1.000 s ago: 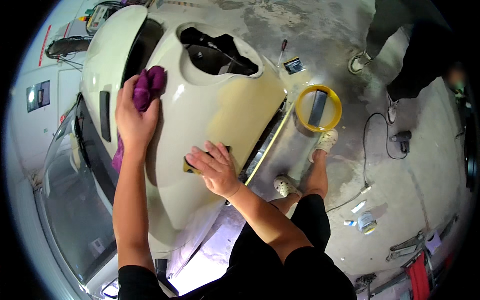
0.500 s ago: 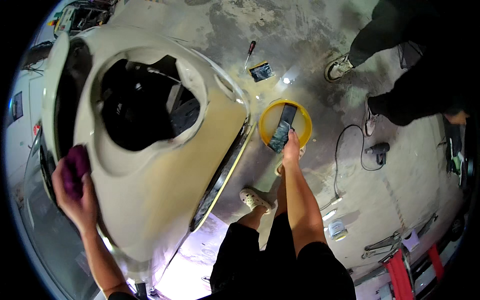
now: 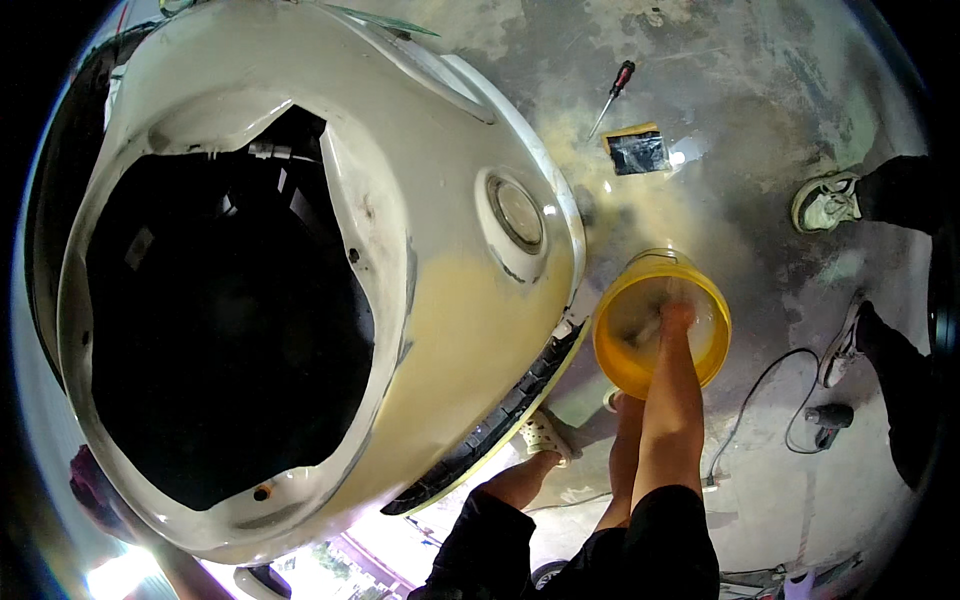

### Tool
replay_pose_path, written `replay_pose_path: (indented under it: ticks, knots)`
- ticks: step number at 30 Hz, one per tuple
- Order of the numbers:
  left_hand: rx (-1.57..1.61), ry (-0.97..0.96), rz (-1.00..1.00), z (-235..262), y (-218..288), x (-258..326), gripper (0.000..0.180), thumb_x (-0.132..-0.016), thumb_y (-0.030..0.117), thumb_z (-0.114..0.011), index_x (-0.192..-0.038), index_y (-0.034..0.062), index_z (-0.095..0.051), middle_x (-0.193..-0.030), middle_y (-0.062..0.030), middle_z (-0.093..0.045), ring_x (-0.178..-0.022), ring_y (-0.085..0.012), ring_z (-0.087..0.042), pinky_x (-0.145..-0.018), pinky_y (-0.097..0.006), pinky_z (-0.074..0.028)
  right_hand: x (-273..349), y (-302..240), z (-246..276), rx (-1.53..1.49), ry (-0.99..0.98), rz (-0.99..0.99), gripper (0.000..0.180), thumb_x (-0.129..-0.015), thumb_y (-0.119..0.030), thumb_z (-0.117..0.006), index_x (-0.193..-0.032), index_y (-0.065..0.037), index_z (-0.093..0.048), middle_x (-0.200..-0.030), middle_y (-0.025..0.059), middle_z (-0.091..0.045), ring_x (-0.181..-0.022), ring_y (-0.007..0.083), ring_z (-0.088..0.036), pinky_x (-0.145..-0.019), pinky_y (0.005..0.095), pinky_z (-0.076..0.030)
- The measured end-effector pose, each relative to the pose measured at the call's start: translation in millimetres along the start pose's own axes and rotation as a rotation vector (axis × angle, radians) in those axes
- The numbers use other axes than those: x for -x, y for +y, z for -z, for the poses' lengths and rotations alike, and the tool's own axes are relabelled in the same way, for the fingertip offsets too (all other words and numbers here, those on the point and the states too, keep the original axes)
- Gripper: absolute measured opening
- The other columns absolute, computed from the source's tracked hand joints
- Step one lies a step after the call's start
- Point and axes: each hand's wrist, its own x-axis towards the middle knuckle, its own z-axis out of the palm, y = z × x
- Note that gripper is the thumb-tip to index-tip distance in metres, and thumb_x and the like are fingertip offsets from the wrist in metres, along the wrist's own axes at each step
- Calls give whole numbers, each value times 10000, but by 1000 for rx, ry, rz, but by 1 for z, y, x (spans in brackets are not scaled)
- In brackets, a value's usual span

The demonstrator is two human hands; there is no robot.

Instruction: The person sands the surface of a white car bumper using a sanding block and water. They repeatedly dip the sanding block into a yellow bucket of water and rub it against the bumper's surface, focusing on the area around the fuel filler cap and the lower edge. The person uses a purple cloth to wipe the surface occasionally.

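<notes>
Right hand plunged in a round yellow bucket of cloudy water

Bucket sits beside the cream car body; its submerged grip cannot be told, nor the dim left hand's at the crumpled purple cloth.

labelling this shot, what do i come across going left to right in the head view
Purple cloth, large dark opening, round lamp, yellow bucket, black pistol-shaped tool.

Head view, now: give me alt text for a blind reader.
A bare right hand sits in cloudy water inside a round yellow bucket. To its left, a cream, yellow-patched car body has a large dark opening; a purple cloth shows lower left.
</notes>
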Motion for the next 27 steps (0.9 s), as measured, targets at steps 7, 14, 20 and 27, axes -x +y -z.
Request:
replay_pose_path:
  ticks: [7, 14, 20, 27]
  knots:
    - [29, -27, -38, -6, 21, -7, 756, -966, 437, -712, -1516, -8, -443, -1453, -199, -548, -1334, -333, -545, -1151, -481, -421, 105, -36, 34, -1657, -453, -105, 403, -1014, -142, -641, -1406, -99, -555, -1385, 86, -610, -1172, 271, -635, -972, 501, -554]
    - [90, -140, -131, -26, 75, -18, 658, -953, 370, -714, -1412, -58, -515, -1335, -168, -593, -1242, -289, -573, -1109, -424, -409, 294, -140, 122, -1019, -119, 279, 362, -1024, -173, -640, -1334, 10, -606, -1270, 143, -691, -1133, 288, -664, -1030, 422, -495]
    - [94, -92, -231, -39, 113, -36, 573, -742, 155, -706, -1282, -15, -618, -1168, -249, -640, -1077, -437, -624, -982, -516, -487, 405, -311, 168, -665, 123, 929, 334, -1021, -167, -568, -1302, 5, -628, -1294, 273, -655, -1211, 455, -618, -1022, 507, -492]
    - [118, -140, -190, -35, 132, -44, 568, -709, 108, -705, -1257, -18, -627, -1126, -258, -634, -1032, -440, -634, -922, -501, -518, 397, -298, 181, -497, 38, 1008, 407, -991, -173, -627, -1382, -66, -659, -1529, 173, -549, -1350, 417, -542, -1136, 476, -408]
